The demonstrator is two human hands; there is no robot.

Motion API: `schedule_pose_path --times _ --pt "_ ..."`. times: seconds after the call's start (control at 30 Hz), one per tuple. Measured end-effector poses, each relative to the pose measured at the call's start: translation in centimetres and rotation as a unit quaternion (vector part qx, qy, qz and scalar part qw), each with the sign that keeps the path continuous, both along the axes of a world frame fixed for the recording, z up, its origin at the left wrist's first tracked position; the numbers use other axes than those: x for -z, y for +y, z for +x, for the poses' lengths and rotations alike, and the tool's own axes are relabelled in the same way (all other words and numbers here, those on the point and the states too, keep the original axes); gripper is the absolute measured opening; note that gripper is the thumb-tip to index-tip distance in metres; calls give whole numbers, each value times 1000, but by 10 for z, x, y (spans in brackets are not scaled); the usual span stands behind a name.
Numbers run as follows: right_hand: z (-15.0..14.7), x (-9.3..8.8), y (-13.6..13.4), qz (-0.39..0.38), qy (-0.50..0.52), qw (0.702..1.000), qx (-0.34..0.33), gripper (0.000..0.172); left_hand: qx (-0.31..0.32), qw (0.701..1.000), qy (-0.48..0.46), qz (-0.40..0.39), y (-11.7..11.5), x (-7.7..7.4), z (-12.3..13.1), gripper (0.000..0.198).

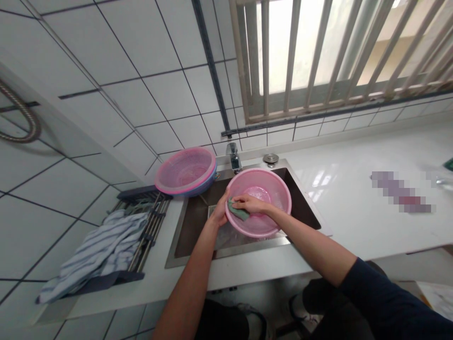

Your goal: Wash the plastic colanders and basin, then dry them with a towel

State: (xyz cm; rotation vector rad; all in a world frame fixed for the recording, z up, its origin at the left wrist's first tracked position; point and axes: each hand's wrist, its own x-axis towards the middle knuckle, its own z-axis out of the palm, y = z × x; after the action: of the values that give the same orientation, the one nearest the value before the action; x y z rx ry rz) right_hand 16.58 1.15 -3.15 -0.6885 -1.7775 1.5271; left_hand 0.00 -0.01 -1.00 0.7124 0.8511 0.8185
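A pink plastic basin [278,184] is held over the steel sink [191,219], tilted a little toward me. My left hand [222,208] grips its left rim, with the fingers partly hidden by the wall. Inside the basin, my right hand [249,204] presses a green cloth [239,212] against the inner left side, fingers closed on it. Some water glistens on the basin's bottom. Directly behind the basin stands the faucet [233,156].
Stacked pink and blue basins [186,172] rest at the sink's back left corner. A striped towel [102,245] lies over a rack [150,231] on the left. A metal drain strainer [271,159] sits behind the sink. A blurred-out item [399,191] lies on the white counter [339,189].
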Motion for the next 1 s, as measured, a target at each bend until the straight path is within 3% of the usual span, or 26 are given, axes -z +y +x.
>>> schedule_pose_path --times 0.13,0.2,0.27,0.4,0.5,0.6,0.7,0.8,0.87,1.0 --pt "10 -6 10 20 69 975 211 31 -22 999 -16 17 1 1 9 50" --pt "14 -8 14 27 75 961 265 29 -24 999 -21 22 1 1 13 48" --pt "15 -7 13 26 59 973 223 29 -31 999 -17 25 1 2 13 48" --pt "8 -1 5 4 2 1000 4 31 -23 1000 -1 6 1 4 7 54" --pt "6 2 4 -12 -10 999 -39 32 -15 1000 -2 1 1 5 4 55" --pt "10 2 10 -9 35 997 74 34 -37 999 -9 15 1 6 8 49" --pt "14 0 17 3 81 972 219 33 -41 999 -21 27 1 6 13 46" --pt "14 -2 18 8 96 957 274 31 -34 998 -29 35 1 6 15 45" --pt "11 -2 13 1 86 971 222 30 -38 998 -24 35 1 6 12 46" --pt "2 2 2 -34 27 999 6 31 -41 999 -4 19 2 7 5 53"
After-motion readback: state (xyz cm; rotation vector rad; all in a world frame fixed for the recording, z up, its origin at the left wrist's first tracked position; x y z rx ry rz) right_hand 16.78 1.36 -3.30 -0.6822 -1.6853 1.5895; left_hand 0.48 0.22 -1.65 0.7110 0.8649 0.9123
